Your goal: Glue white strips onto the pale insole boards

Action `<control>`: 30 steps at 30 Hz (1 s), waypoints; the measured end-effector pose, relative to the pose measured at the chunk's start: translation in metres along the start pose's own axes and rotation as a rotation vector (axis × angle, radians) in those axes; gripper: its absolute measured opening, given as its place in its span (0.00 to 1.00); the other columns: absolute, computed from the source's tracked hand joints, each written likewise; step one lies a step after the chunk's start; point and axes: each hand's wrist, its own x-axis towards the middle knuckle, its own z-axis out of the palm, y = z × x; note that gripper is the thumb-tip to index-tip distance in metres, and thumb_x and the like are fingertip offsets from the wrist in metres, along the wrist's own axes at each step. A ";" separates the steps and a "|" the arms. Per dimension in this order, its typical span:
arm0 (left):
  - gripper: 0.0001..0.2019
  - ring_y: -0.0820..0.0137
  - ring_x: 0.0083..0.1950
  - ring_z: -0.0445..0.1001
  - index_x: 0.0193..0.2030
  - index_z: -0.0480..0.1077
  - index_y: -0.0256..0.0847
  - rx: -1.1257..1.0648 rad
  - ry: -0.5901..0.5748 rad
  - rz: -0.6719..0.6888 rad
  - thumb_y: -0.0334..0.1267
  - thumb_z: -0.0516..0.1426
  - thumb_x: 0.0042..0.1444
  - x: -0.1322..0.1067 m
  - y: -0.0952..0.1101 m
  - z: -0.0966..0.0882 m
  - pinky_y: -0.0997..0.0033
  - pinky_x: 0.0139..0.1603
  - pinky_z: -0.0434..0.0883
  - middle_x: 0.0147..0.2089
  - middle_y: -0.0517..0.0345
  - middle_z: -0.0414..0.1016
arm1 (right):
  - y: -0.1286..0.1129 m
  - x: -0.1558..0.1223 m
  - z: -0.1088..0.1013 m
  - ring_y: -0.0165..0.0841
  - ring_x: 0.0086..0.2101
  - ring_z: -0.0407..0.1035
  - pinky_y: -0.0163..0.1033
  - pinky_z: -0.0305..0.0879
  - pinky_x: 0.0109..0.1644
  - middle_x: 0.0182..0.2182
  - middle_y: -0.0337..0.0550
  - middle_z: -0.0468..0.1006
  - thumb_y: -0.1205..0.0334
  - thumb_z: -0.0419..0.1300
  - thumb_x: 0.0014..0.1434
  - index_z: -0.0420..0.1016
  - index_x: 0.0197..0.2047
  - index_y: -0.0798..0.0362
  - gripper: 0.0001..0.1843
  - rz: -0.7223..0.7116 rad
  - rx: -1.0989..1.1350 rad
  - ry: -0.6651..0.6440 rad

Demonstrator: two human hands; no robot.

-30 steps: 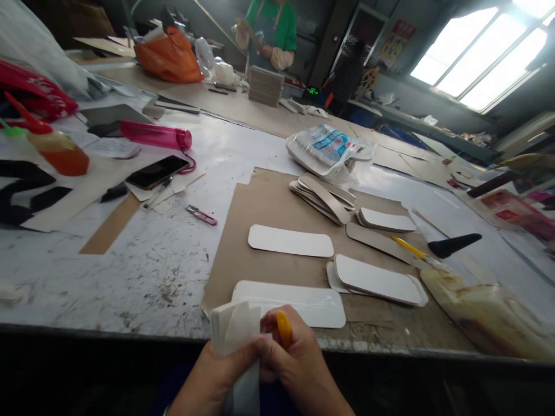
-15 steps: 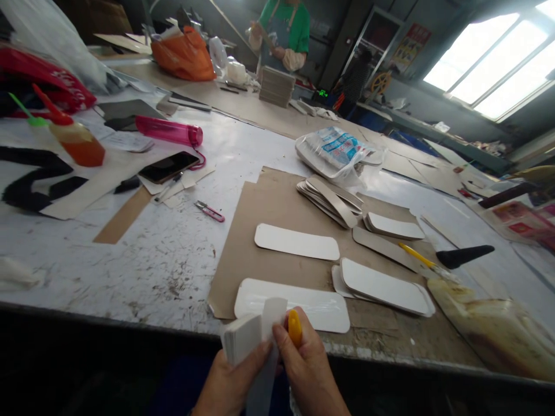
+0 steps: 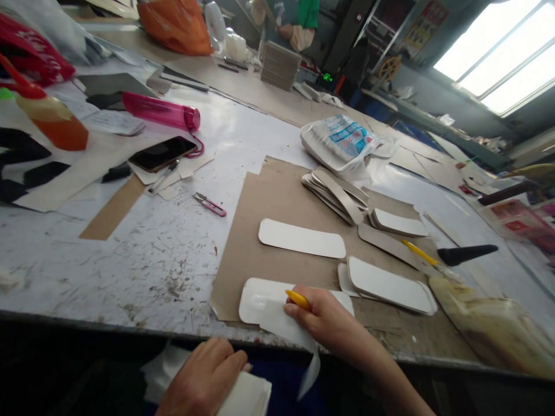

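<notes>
My right hand (image 3: pixel 332 326) is closed on a yellow-handled tool (image 3: pixel 297 299) and pinches a thin white sheet (image 3: pixel 286 325) that droops over the table's front edge. It rests on the glossy white card (image 3: pixel 260 299) nearest me, on the brown cardboard mat (image 3: pixel 277 214). My left hand (image 3: pixel 203 378) is below the table edge, fingers curled over a stack of white sheets (image 3: pixel 245 397). Another white card (image 3: pixel 302 238) lies mid-mat, and a small pile of white cards (image 3: pixel 388 286) sits to the right.
A fan of beige cards (image 3: pixel 336 195), a plastic bag of cards (image 3: pixel 342 144), a yellow brush (image 3: pixel 418 252) and a black cone (image 3: pixel 466 253) lie beyond. Pink snips (image 3: pixel 210 204), a phone (image 3: pixel 162 153), a pink bottle (image 3: pixel 160 111) and a glue bottle (image 3: pixel 50 118) sit left. A person in green stands far back.
My hands have parted: the right one carried a single white sheet up onto the near card, while the left one dropped lower with the stack. The view tilted downward.
</notes>
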 end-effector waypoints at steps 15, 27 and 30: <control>0.09 0.66 0.58 0.62 0.38 0.68 0.37 0.074 0.042 0.098 0.24 0.49 0.56 0.021 -0.021 -0.007 0.66 0.59 0.62 0.56 0.49 0.67 | -0.024 0.045 0.010 0.32 0.28 0.66 0.33 0.48 0.28 0.27 0.42 0.74 0.58 0.53 0.59 0.71 0.34 0.53 0.09 0.079 -0.380 -0.103; 0.14 0.69 0.54 0.65 0.38 0.70 0.37 0.096 0.025 0.142 0.27 0.44 0.60 0.029 -0.035 -0.006 0.69 0.57 0.64 0.51 0.53 0.72 | -0.024 0.049 0.014 0.36 0.31 0.70 0.35 0.51 0.28 0.30 0.44 0.76 0.57 0.52 0.60 0.72 0.36 0.52 0.10 0.041 -0.489 -0.105; 0.17 0.68 0.51 0.67 0.37 0.71 0.36 0.116 0.066 0.161 0.28 0.41 0.61 0.028 -0.036 0.001 0.68 0.54 0.67 0.47 0.52 0.74 | -0.025 0.049 0.013 0.37 0.31 0.70 0.35 0.52 0.29 0.30 0.45 0.77 0.56 0.52 0.59 0.73 0.36 0.52 0.11 0.031 -0.507 -0.103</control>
